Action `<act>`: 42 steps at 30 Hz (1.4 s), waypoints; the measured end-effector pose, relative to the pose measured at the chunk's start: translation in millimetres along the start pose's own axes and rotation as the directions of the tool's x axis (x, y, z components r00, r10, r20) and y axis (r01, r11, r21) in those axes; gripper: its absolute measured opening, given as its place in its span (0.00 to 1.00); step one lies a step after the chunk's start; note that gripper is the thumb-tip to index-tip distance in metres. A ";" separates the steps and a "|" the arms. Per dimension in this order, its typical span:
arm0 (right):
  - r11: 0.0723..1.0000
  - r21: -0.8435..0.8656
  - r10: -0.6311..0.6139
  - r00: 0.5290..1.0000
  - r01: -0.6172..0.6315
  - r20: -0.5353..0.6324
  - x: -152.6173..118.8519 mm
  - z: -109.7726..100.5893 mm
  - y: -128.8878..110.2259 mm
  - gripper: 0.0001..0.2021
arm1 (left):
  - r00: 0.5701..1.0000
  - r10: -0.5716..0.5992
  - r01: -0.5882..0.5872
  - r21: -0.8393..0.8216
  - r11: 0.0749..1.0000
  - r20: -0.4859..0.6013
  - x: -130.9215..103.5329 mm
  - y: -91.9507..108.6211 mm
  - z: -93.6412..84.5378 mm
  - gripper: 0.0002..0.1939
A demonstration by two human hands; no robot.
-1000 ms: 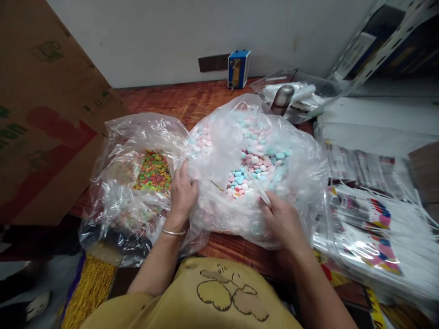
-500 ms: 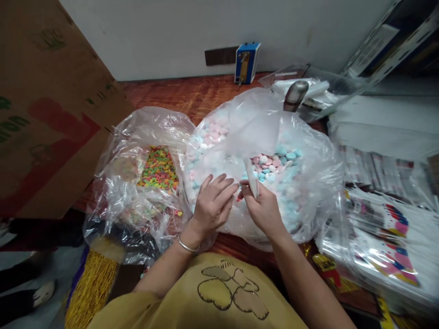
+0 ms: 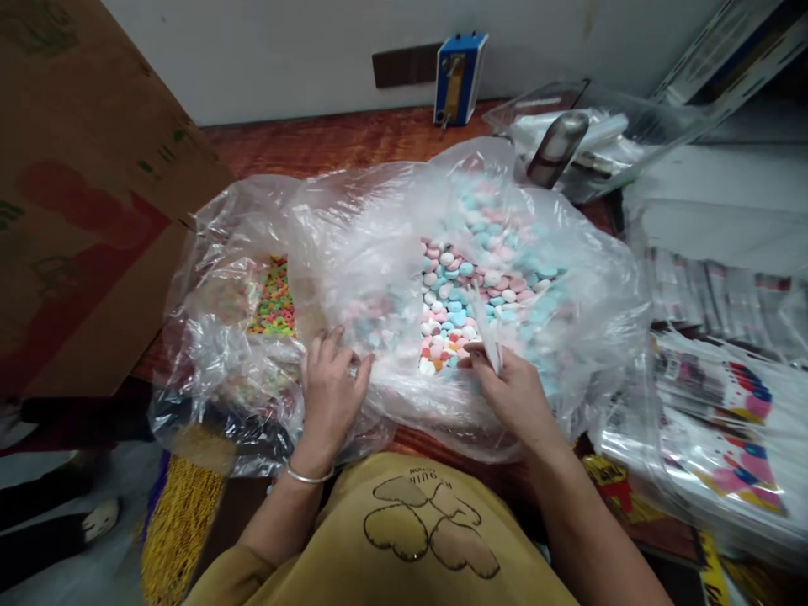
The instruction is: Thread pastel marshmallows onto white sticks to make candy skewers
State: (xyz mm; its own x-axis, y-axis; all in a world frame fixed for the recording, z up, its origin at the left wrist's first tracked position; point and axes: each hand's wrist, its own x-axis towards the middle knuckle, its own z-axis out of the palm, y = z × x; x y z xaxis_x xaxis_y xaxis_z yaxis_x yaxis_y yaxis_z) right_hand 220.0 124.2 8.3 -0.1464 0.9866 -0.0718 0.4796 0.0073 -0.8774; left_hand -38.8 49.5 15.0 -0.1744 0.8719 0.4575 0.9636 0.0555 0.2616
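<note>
The big translucent plastic bag (image 3: 353, 215) lies open on the desk (image 3: 284, 147), so that step looks done: a patch of pastel candies (image 3: 451, 295) in pink, blue and white shows bare in its mouth, with plenty left under the film. The right hand (image 3: 512, 389) is closed, pinching a narrow whitish plastic piece (image 3: 485, 332) that stands over those candies; whether anything is in it cannot be told. The left hand (image 3: 332, 383) is loosely curled, thumb apart, at the bag's left part; I cannot tell if it grips the film. Just beside it, a second clear bag (image 3: 218, 362) shows small multicoloured candies (image 3: 274, 299). Printed pouches (image 3: 725, 450) lie stacked on the right; nothing shows whether any are filled, so overall progress stays unclear.
</note>
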 end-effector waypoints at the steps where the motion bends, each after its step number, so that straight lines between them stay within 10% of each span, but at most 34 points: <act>1: 1.000 0.011 -0.010 1.000 0.010 -0.010 -0.8 -0.2 -1.4 0.16 | 1.000 0.007 -0.007 0.010 1.000 0.011 -0.1 1.0 -2.9 0.11; 6: 0.989 0.015 -0.145 0.979 0.144 0.145 -7.8 7.0 -8.6 0.13 | 0.972 0.232 -0.230 -0.051 0.972 0.037 0.8 20.6 -18.9 0.04; 9: 0.985 -0.065 -0.138 0.959 0.158 0.246 -13.2 12.5 -11.1 0.12 | 0.860 0.462 -0.411 -0.243 0.879 0.216 -0.6 34.7 -24.0 0.12; 13: 0.972 -0.193 -0.084 0.963 0.136 0.254 -19.9 16.6 -7.9 0.14 | 0.756 0.480 -0.388 -0.285 0.876 0.446 -7.3 39.2 -22.6 0.11; 28: 0.858 -0.387 -0.120 0.865 0.337 0.487 -35.2 25.4 -18.2 0.07 | 0.803 0.360 -0.295 -0.209 0.932 0.475 -22.9 23.4 -4.7 0.06; 33: 0.773 -0.538 -0.078 0.892 0.337 0.446 -43.1 39.5 -17.4 0.11 | 0.815 0.355 -0.288 -0.211 0.934 0.458 -23.1 21.0 -1.0 0.04; 37: 0.973 -0.118 -0.172 0.961 0.201 0.218 -43.1 27.8 -15.4 0.06 | 0.817 0.357 -0.268 -0.250 0.931 0.454 -21.1 24.8 -7.1 0.09; 42: 0.919 0.360 -0.063 0.963 0.159 -0.263 -76.8 -34.0 -26.7 0.07 | 0.767 0.566 -0.427 -0.417 0.802 0.304 -21.9 47.1 -13.7 0.29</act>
State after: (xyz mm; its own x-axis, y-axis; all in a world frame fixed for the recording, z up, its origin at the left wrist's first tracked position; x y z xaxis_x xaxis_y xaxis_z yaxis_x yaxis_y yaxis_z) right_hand 247.9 53.8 53.4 0.0559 0.9923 0.1108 0.1060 0.1044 -0.9889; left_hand 7.6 26.4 28.9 0.4727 0.8477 0.2408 0.7631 -0.5304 0.3692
